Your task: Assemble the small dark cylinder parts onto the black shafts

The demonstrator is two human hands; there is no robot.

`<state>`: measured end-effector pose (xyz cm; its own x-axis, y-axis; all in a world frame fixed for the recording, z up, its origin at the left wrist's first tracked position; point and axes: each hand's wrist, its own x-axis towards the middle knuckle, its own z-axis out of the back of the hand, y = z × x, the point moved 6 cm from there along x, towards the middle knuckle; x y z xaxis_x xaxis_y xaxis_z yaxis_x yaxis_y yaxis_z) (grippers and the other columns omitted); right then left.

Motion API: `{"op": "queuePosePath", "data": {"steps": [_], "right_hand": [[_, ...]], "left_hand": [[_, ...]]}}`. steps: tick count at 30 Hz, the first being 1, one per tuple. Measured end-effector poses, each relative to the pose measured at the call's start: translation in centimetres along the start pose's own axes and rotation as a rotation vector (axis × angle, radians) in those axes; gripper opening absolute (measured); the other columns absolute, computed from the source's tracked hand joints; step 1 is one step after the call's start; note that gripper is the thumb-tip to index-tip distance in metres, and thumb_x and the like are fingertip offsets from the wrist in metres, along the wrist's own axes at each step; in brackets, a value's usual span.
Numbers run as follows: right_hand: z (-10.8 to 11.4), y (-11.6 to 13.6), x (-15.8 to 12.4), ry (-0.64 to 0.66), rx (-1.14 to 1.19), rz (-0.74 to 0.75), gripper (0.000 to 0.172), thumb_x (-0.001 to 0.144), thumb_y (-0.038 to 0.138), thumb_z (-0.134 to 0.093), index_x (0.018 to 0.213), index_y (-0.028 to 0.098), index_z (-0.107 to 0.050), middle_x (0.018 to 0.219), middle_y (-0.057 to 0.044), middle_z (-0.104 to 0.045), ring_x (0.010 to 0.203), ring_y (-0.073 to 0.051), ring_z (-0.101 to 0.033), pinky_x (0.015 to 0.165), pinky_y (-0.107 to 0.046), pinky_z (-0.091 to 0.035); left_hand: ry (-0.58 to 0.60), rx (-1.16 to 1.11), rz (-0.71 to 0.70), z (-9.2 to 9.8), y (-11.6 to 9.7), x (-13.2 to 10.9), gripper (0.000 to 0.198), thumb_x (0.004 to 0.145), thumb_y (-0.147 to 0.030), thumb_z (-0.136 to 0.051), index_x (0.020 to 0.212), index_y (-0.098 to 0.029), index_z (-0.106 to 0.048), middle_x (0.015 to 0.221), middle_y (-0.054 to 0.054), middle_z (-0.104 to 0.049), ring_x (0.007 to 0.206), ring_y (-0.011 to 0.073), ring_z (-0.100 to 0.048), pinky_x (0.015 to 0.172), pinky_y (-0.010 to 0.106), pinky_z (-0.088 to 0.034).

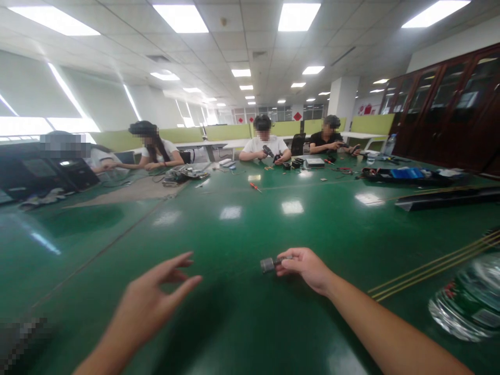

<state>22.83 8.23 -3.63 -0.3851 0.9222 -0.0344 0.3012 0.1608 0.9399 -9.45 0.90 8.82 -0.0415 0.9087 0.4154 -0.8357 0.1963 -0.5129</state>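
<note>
right hand (303, 266): pinching dark-grey cylindrical metal-looking piece (267, 265) by its narrow end, over glossy green tabletop (222, 237) | left hand (150, 302): empty, fingers spread | imo: pinch nearer the thick end, less wobble

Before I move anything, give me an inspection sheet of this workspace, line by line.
Surface: green tabletop, glossy, reflecting the ceiling lights.
Job's things: dark metal part with a cylindrical end, in the right hand.
Clutter: clear bottle and thin yellowish rods at right; red screwdriver farther out, beyond both hands.
Hands: left hand holds nothing, fingers and thumb apart; right hand grips the metal part's narrower end.
Cables: nothing seen near the hands; far left too blurred to tell.
Surroundings: four people beyond the near work area; green partitions behind; dark wooden cabinets at right.
</note>
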Motion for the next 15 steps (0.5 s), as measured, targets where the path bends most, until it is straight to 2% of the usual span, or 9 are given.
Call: {"op": "queuePosePath", "data": {"steps": [2, 3, 4, 6, 9, 12, 15], "right_hand": [[-0.1, -0.1, -0.1, 0.003, 0.005, 0.007, 0.048, 0.061, 0.043, -0.09, 0.093, 0.012, -0.071, 0.084, -0.011, -0.076, 0.075, -0.025, -0.075, 0.082, -0.04, -0.055], [-0.1, -0.1, -0.1, 0.0, 0.009, 0.014, 0.048, 0.061, 0.043, -0.09, 0.092, 0.012, -0.071, 0.084, -0.011, -0.076, 0.074, -0.025, -0.075, 0.082, -0.04, -0.055], [0.0, -0.1, 0.0, -0.004, 0.014, 0.022, 0.048, 0.061, 0.042, -0.09, 0.092, 0.012, -0.071, 0.084, -0.011, -0.076, 0.074, -0.024, -0.075, 0.081, -0.04, -0.055], [0.0, -0.1, 0.0, -0.008, 0.023, 0.029, 0.047, 0.061, 0.042, -0.09, 0.092, 0.012, -0.071, 0.083, -0.011, -0.077, 0.073, -0.023, -0.075, 0.081, -0.039, -0.055], [-0.2, -0.3, 0.2, 0.007, 0.003, 0.016, 0.047, 0.061, 0.043, -0.09, 0.091, 0.012, -0.071, 0.083, -0.011, -0.077, 0.072, -0.023, -0.075, 0.081, -0.04, -0.055], [-0.6, -0.6, 0.1, 0.025, -0.043, 0.013, 0.048, 0.061, 0.045, -0.089, 0.091, 0.012, -0.07, 0.083, -0.011, -0.077, 0.073, -0.024, -0.075, 0.081, -0.04, -0.055], [-0.8, -0.4, -0.2, 0.014, -0.131, 0.043, 0.045, 0.063, 0.045, -0.086, 0.09, 0.013, -0.07, 0.083, -0.01, -0.077, 0.076, -0.024, -0.074, 0.081, -0.039, -0.054]], "left_hand": [[0.247, -0.212, -0.052, -6.7, -3.6, 0.0, 0.073, 0.07, -0.048, -0.081, 0.135, -0.023, -0.057, 0.117, 0.007, -0.072, 0.084, 0.0223, -0.071, 0.078, 0.035, -0.061], [0.307, -0.31, -0.054, -9.6, -5.2, 0.0, 0.075, 0.069, -0.043, -0.082, 0.136, -0.023, -0.056, 0.118, 0.008, -0.071, 0.082, 0.0214, -0.071, 0.078, 0.035, -0.061], [0.333, -0.411, -0.041, -11.9, -6.4, 0.1, 0.071, 0.068, -0.04, -0.083, 0.133, -0.022, -0.059, 0.115, 0.008, -0.073, 0.081, 0.0215, -0.071, 0.079, 0.036, -0.061], [0.341, -0.573, 0.007, -15.1, -7.8, 0.2, 0.054, 0.068, -0.036, -0.082, 0.117, -0.018, -0.068, 0.109, 0.008, -0.075, 0.091, 0.0244, -0.072, 0.089, 0.039, -0.06], [0.354, -0.699, 0.054, -16.7, -7.5, 0.2, 0.045, 0.072, -0.036, -0.077, 0.11, -0.015, -0.07, 0.108, 0.009, -0.076, 0.099, 0.0259, -0.072, 0.095, 0.04, -0.057], [0.338, -0.7, 0.066, -16.2, -6.4, -0.1, 0.041, 0.073, -0.036, -0.076, 0.108, -0.015, -0.071, 0.107, 0.009, -0.075, 0.098, 0.0251, -0.072, 0.093, 0.038, -0.058], [0.313, -0.62, 0.012, -15.6, -6.1, -0.2, 0.034, 0.075, -0.034, -0.075, 0.104, -0.018, -0.073, 0.104, 0.007, -0.075, 0.094, 0.0239, -0.071, 0.088, 0.035, -0.058]]}}
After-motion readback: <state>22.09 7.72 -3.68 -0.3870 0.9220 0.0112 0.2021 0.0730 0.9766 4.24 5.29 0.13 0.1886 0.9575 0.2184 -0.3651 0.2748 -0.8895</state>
